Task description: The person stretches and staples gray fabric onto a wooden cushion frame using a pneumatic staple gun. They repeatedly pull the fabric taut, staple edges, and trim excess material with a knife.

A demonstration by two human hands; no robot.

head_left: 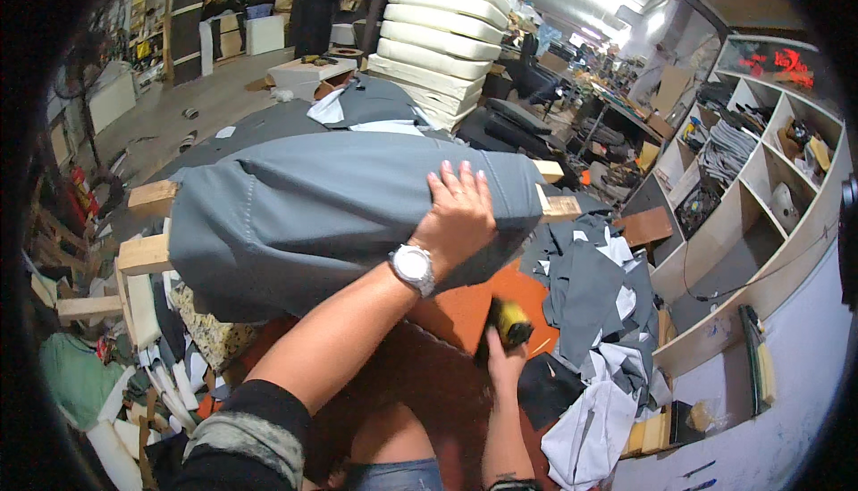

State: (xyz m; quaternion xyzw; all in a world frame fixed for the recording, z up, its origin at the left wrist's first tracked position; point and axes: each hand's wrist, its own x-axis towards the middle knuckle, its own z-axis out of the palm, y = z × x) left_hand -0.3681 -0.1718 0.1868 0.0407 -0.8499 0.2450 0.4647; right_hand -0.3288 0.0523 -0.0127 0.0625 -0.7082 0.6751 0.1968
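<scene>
A long piece covered in grey leather-like material lies across the view, with wooden frame ends sticking out at both sides. Flat on top of it, toward its right end, rests my left hand, fingers stretched out and holding nothing. A pale wristwatch is on that wrist. Lower and to the right, my right hand grips a yellow and black hand tool. The tool is slightly blurred and its exact kind is unclear. It is held just in front of the covered piece, over an orange surface.
Grey and white material scraps heap up at the right. Wooden shelves with mixed items line the right wall. White foam slabs are stacked behind. Foam and wood offcuts pile at the lower left, beside a green cloth.
</scene>
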